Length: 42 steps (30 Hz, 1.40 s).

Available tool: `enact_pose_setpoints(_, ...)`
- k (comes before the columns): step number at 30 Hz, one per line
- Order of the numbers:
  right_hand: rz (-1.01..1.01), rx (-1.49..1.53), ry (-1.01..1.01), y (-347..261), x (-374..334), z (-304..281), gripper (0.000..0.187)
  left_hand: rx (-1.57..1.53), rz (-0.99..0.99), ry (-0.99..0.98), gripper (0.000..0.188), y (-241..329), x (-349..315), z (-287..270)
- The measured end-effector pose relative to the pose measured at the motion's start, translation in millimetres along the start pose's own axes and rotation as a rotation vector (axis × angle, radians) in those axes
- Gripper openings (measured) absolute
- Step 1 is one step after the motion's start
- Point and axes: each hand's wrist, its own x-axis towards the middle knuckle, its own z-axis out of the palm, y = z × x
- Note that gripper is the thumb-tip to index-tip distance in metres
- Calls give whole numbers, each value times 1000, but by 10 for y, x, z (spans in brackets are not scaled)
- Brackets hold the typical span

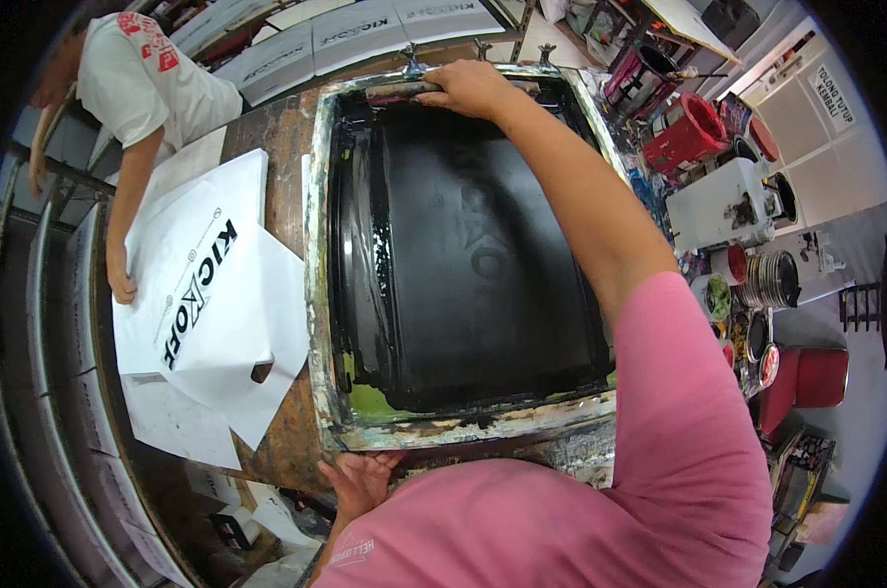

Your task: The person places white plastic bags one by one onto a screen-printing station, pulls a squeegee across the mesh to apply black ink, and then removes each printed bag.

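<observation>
A paint-crusted screen-printing frame [318, 255] lies before me, its mesh coated in wet black ink [453, 323]. Faint dark lettering shows through the mesh. At the far end, my right hand [468, 90] is closed over the wooden handle of a squeegee [396, 92]; the blade is hidden. My left hand [362, 477] is at the near edge of the frame, palm up with thumb and fingers apart. Its fingertips are partly tucked by that edge, and I cannot tell whether they bear on it. Left of the frame lie white printed bags [174, 260] with black lettering.
A co-worker [164, 73] in a white shirt stands far left, one hand on the bags. Racks [47, 323] line the left side; more printed bags [350, 44] lie beyond. Hinge clamps [483, 51] hold the far frame edge. Red buckets [684, 137] and paint tins [713, 294] crowd the right.
</observation>
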Motion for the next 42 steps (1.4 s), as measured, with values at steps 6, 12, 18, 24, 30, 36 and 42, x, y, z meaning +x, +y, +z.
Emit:
enact_pose_setpoints(6,16,1,-6,-519,-700,-53,41,-88,76,-250,112,59,29,-73)
enact_pose_setpoints(12,-11,73,18,-1588,-2379,-670,39,58,96,-236,122,277,-5,344)
enact_pose_setpoints(18,-13,47,153,-2334,-3195,-1706,37,-100,183,-518,128,641,-34,530)
enact_pose_setpoints(24,45,-220,476,-2183,-2641,-2356,41,-3,503,-825,124,1207,232,1276)
enact_pose_setpoints(30,-50,-154,607,-2157,-2198,-2685,34,2133,730,256,105,251,671,679)
enact_pose_setpoints(36,31,-36,561,-2114,-1946,-3122,42,2022,654,120,107,254,763,903)
enact_pose_setpoints(42,290,154,322,-2188,-1657,-3484,41,1417,1020,115,58,811,934,1546)
